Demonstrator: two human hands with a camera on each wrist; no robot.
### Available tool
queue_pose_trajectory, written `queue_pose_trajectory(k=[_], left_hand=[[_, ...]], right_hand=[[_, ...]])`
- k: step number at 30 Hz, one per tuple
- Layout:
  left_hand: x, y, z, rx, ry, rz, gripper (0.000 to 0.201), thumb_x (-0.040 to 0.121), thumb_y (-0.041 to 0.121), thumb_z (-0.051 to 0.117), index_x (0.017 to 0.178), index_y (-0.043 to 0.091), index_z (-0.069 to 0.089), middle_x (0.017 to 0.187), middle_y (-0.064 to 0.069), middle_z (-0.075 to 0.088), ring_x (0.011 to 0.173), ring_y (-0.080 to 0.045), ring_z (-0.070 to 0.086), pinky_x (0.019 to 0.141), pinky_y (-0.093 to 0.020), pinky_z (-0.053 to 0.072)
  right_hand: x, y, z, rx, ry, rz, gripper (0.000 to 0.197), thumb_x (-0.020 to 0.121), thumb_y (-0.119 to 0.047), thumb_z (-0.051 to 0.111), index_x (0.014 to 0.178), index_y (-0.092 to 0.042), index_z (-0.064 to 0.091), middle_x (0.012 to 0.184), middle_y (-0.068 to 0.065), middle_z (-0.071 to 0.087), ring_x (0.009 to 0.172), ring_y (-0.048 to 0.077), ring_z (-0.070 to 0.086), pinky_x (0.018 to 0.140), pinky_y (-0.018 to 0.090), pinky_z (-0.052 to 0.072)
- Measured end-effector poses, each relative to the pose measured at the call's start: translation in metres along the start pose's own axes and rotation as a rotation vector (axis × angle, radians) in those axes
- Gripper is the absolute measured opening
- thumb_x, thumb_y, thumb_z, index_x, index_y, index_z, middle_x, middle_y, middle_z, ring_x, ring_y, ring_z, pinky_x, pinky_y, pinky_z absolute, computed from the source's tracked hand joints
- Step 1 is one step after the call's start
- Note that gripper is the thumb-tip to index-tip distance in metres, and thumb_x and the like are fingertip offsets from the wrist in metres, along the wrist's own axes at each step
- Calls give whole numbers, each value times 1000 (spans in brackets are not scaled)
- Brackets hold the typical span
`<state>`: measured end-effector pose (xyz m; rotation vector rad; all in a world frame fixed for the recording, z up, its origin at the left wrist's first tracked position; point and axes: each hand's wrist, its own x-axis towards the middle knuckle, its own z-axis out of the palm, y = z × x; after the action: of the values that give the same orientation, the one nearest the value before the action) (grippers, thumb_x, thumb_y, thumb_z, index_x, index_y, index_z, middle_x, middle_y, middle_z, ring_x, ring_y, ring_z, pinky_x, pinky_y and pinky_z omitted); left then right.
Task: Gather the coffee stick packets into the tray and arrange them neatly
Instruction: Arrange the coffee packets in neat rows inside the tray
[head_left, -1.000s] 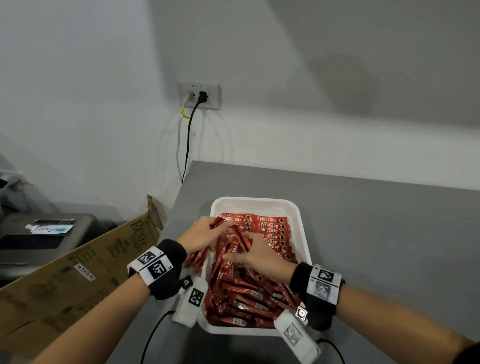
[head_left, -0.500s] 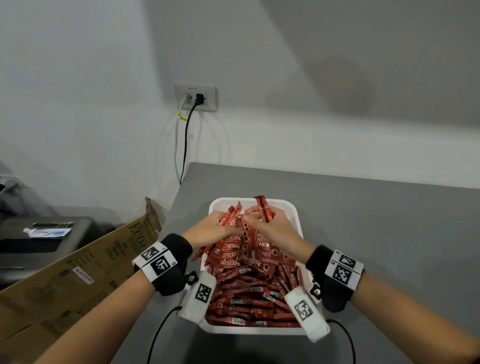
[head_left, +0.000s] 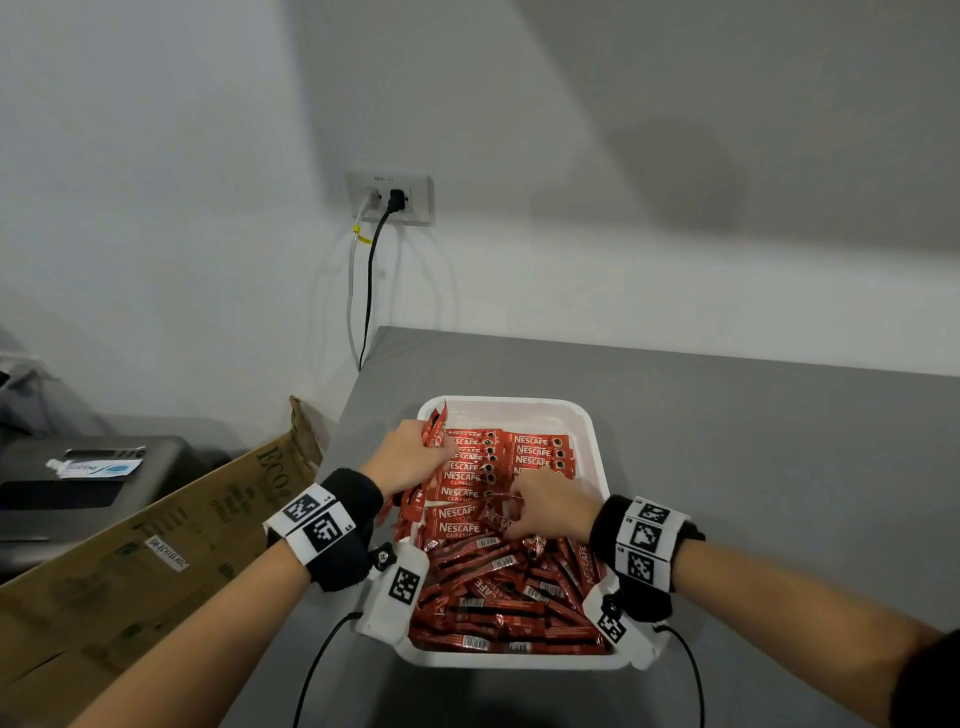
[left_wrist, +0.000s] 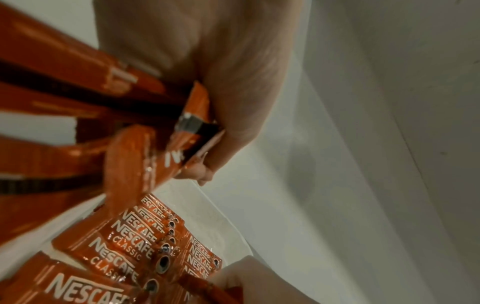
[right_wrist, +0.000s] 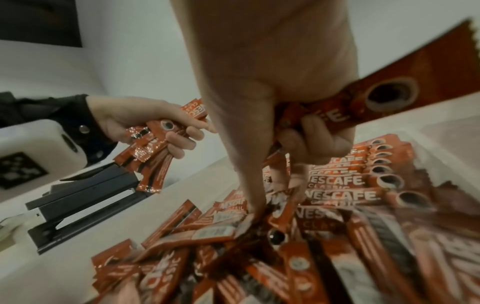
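A white tray (head_left: 597, 431) on the grey table holds many red Nescafe coffee stick packets. Neat rows of packets (head_left: 498, 457) fill its far part; a loose heap (head_left: 509, 597) fills the near part. My left hand (head_left: 410, 457) grips a bundle of packets (left_wrist: 145, 127) at the tray's far left corner, their ends sticking up past the rim. My right hand (head_left: 545, 509) is over the tray's middle, fingers curled round one packet (right_wrist: 363, 111) while thumb and forefinger reach down into the heap (right_wrist: 259, 236).
A flattened cardboard box (head_left: 156, 551) leans off the table's left edge. A wall socket (head_left: 389, 197) with two cables is behind the table's corner. A dark printer (head_left: 78, 483) stands at far left. Bare grey table (head_left: 779, 467) lies right of the tray.
Both hands came down from above the tray's far end. The left stays at the far left corner with its bundle; the right has pulled back toward the middle of the heap.
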<state>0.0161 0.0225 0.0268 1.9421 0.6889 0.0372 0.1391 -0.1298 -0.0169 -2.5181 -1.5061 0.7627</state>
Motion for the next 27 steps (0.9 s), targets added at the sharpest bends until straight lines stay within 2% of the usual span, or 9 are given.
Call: queue_pose_trajectory(k=[2,5,9,12,14,17,18,21,27], left_hand=[[-1,1,0,5,-15,-19,16,94,22,51,84,12,58,72,0,65,50,-2,60,51,-12,45],[-1,2,-2,14,-13,-32,16,94,19,52,79,14,56,70,0,64,45,0,59,49,-12,45],[-2,4,-5,17,7,-33,17,94,21,51,79,14,55,69,0,64,42,1,58,47,-11,43],[-3,4,-6,-1,5,-53,14,94,21,52,81,15,55,71,0,65,43,1,58,50,-14,44],[-2,4,-5,1,7,-59,13,94,21,52,84,14,55,72,0,65,44,1,59,51,-14,44],[-1,2,-5,27,24,-50,14,94,22,52,84,12,56,70,1,64,44,0,58,47,-11,44],[-1,2,-5,36,27,-47,15,94,22,52,83,11,57,70,1,64,45,-1,58,47,-10,44],[1,2,-5,47,30,-47,14,93,19,52,85,10,58,71,-1,64,53,-8,59,49,-10,47],[1,2,-5,20,30,-50,10,92,14,52,91,8,59,72,-3,64,54,-11,58,52,-13,49]], right_hand=[[3,-2,1,-26,-18,3,33,79,-31,73,66,-20,46,66,-9,50,70,14,54,65,28,49],[5,-4,0,-49,-42,3,28,79,-26,73,68,-18,48,67,-8,51,70,15,55,67,29,49],[2,-6,-5,66,-142,-47,13,82,-20,70,89,-9,65,78,-3,61,73,12,56,78,29,52],[-2,-8,-8,91,-319,-77,28,85,-21,66,108,-5,62,105,10,66,82,17,57,84,34,51],[-5,-10,-10,90,-395,-113,33,89,-22,60,118,-8,54,110,9,62,92,21,58,89,37,49],[-5,-14,-15,247,-320,-107,16,96,-15,46,111,-12,42,86,1,59,74,15,56,71,29,47],[-2,-16,-18,259,-260,-101,16,97,-14,43,112,-10,41,87,3,59,72,14,54,68,28,47],[12,-21,-19,201,-161,-111,26,94,-19,50,114,-4,53,103,14,66,83,24,63,80,36,52],[31,-41,-8,11,-50,-127,34,80,-30,73,106,-10,64,94,3,69,82,18,63,80,31,52]])
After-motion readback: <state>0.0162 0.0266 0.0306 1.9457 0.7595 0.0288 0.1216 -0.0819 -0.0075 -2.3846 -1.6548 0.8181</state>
